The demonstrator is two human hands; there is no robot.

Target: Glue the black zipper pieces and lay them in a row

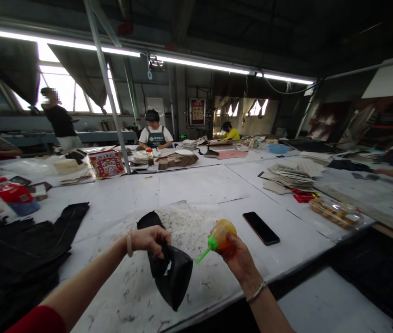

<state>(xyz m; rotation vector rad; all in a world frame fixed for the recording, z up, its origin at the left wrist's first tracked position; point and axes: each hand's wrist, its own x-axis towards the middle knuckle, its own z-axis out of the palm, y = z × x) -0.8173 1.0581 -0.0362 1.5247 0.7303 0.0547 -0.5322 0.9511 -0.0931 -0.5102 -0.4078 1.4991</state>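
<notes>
My left hand (153, 240) is closed on a black leather-like piece (177, 273), which bends and hangs open below the fingers. Its other end sticks up behind the hand. In my right hand (238, 256) is a squeeze bottle (224, 233) with a yellowish-orange body and a green nozzle, wrapped by the fingers. The nozzle tip points down and left, close to the right edge of the black piece; I cannot tell whether they touch. Beneath both hands lies a white sheet (205, 277) marked with dark streaks. A dark phone (260, 228) rests right of the bottle.
Black pieces (19, 259) are heaped at the left, near a red-capped bottle (16, 196). A patterned box (106, 164) stands by a metal post (108, 88). Stacked sheets (288, 175) and a clear food container (335, 212) lie at the right. Several people are around the tables.
</notes>
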